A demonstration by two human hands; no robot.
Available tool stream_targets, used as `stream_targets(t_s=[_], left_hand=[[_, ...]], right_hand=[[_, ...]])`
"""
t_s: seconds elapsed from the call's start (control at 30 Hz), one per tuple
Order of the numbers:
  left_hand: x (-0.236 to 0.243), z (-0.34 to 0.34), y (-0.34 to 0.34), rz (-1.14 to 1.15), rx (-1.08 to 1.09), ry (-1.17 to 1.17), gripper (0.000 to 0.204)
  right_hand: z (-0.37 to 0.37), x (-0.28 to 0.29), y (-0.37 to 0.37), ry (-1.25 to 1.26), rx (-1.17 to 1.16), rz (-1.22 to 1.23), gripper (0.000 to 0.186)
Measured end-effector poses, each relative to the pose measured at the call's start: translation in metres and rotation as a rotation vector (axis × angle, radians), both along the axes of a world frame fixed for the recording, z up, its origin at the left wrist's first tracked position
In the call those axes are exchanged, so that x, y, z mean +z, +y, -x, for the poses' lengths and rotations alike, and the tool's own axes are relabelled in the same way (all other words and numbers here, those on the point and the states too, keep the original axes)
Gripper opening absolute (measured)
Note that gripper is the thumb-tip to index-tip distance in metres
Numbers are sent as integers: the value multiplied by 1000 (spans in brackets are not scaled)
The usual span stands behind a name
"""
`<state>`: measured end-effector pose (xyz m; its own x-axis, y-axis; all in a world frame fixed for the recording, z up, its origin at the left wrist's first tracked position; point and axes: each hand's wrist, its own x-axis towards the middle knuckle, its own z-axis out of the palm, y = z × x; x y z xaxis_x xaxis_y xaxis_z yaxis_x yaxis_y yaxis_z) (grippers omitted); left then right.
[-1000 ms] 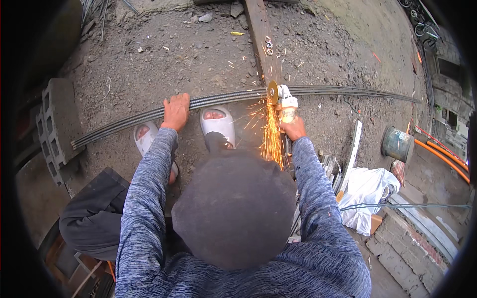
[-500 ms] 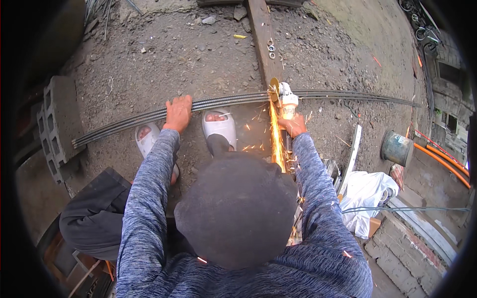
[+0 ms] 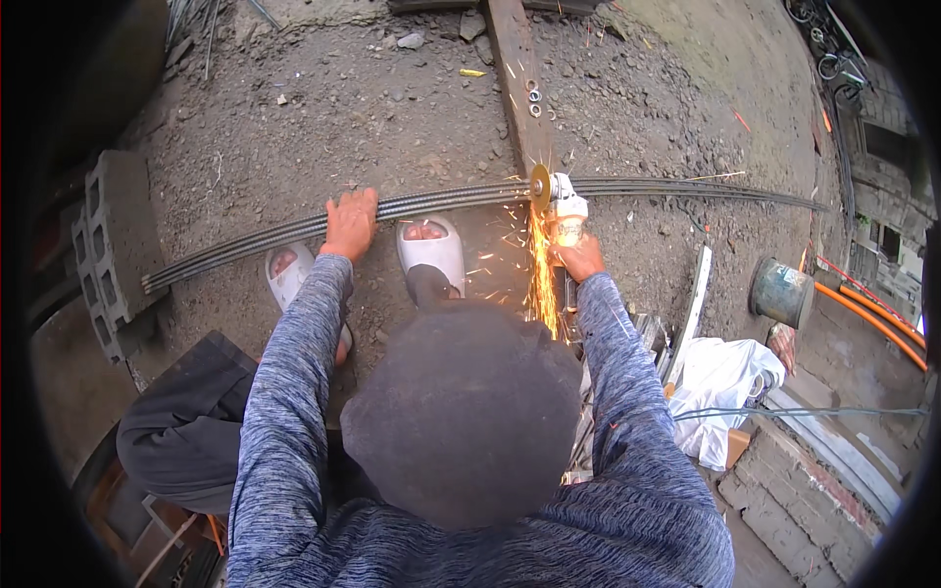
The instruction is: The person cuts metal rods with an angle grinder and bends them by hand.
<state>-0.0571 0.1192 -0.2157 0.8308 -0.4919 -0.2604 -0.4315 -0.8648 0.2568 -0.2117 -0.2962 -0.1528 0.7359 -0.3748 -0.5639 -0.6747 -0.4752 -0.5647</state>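
A bundle of long ribbed steel bars runs from left to right in front of me. Over the bars left of the middle, my left hand is closed, pressing down on them. Gripped in my right hand is a white-headed angle grinder. Its yellowish cutting disc stands upright against the bars, and orange sparks stream back from it toward me. The exact point where the disc meets the steel is partly hidden by the disc itself.
A wooden beam with several metal rings extends away beyond the disc. The bars' left end lies by a hollow concrete block. My white sandals are close behind the bars. At right are a metal can and a white sack.
The grinder has shifted slightly toward me, and its disc has turned to show more of its face. Sparks keep flying. My left hand stays nearly still on the bars.
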Motion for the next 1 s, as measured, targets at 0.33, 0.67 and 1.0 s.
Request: stream_targets(t_s=[0.33,0.67,1.0], left_hand=[[-1,-3,4,-21,18,109,41],[-1,0,2,34,24,-2,22],[9,-2,-3,1,34,79,32]], right_hand=[[12,15,7,92,-36,-3,35],[18,10,8,97,-78,-18,36],[-16,9,9,75,-101,-4,32]])
